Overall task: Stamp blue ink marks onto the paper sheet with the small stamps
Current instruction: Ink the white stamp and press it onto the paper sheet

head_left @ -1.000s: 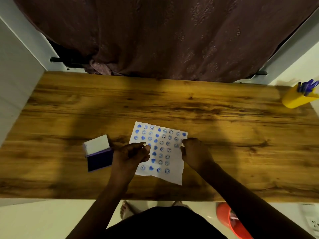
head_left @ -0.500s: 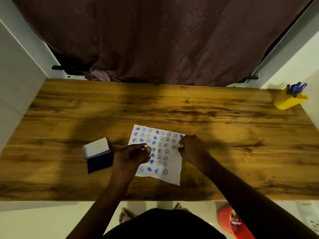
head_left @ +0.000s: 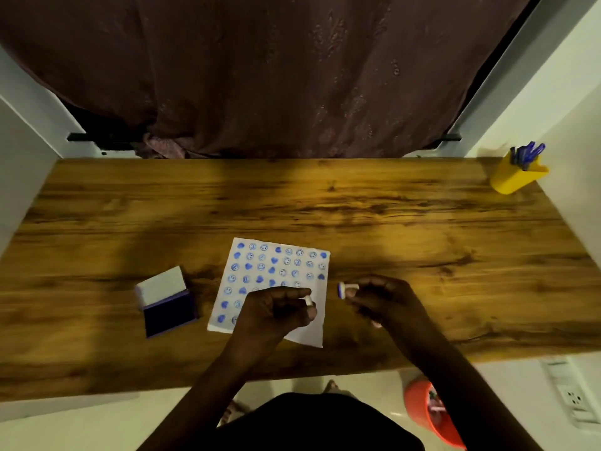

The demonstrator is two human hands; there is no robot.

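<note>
While pinching stamps (head_left: 344, 289) — both hands (head_left: 379, 299).

Wooden table (head_left: 390, 216) under warm light — yellow pen holder (head_left: 517, 177) with blue pens (head_left: 527, 154) at its far right corner, brown curtain (head_left: 276, 76) behind, orange bucket (head_left: 422, 408) on the floor.

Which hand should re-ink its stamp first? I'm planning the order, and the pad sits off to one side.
Probably the left hand: it holds a stamp over the paper, beside the open ink pad on the left. The right hand would have to cross the sheet.
</note>
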